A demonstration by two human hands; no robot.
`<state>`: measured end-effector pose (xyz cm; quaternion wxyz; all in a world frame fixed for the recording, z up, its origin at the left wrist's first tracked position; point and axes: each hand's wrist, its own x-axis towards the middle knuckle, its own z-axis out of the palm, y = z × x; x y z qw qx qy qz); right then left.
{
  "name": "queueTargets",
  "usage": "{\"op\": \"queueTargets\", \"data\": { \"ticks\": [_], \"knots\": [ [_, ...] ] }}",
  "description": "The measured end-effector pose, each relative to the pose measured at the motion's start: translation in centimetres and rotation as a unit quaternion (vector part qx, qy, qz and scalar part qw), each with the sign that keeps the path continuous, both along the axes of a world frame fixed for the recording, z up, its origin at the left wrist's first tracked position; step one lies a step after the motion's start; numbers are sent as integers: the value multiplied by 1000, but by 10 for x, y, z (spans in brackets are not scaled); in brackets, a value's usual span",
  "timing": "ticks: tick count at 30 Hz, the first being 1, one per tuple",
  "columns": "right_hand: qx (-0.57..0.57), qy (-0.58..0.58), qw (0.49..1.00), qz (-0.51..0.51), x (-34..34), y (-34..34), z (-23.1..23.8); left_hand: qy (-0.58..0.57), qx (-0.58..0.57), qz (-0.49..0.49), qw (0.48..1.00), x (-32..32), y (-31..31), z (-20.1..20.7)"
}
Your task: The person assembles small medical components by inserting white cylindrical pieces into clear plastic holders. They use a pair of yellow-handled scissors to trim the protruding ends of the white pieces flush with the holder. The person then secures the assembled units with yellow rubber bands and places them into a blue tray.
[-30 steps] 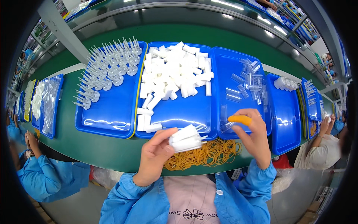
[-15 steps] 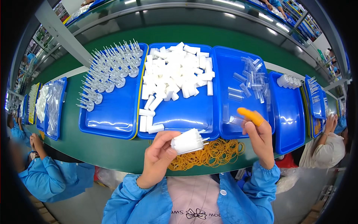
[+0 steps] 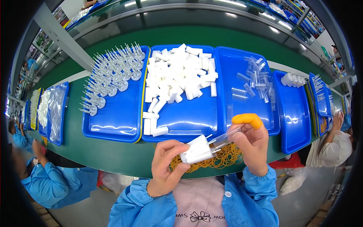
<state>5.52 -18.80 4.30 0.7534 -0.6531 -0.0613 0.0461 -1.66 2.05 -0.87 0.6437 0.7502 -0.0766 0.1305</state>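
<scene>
My left hand (image 3: 165, 166) is closed around a bundle of white cylinders (image 3: 198, 150), from whose right end thin clear prongs stick out. Between the thumb and forefinger of my right hand (image 3: 253, 145) is a clear tube (image 3: 226, 138), tilted, its left end at the prongs. Whether the tube touches or surrounds a prong I cannot tell. An orange finger cot (image 3: 247, 120) covers my right forefinger. Beneath both hands, a heap of yellow rubber bands (image 3: 217, 160) lies on the green tabletop (image 3: 109, 151).
Blue trays stand in a row beyond my hands: pronged clear pieces (image 3: 113, 72) at left, loose white cylinders (image 3: 177, 75) in the middle, clear tubes (image 3: 255, 79) at right. Another blue tray (image 3: 295, 128) holds white bundles. Co-workers sit on both sides (image 3: 49, 178).
My right hand has moved left with the clear tube, bringing it to the prongs. The left hand has shifted slightly right and nearer to me with the white bundle.
</scene>
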Motion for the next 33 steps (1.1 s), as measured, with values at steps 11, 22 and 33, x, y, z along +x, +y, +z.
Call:
{"op": "queueTargets", "data": {
  "ticks": [11,22,33],
  "knots": [
    [-106,-134,985,-32,-11,5,-5,-27,52,4,998,-2,0,8],
    [-113,-165,980,-21,-6,4,0,-18,33,-110,993,8,6,25],
    [-154,-233,960,-3,-2,1,-1,70,-163,-57,982,19,4,6]
  ]
}}
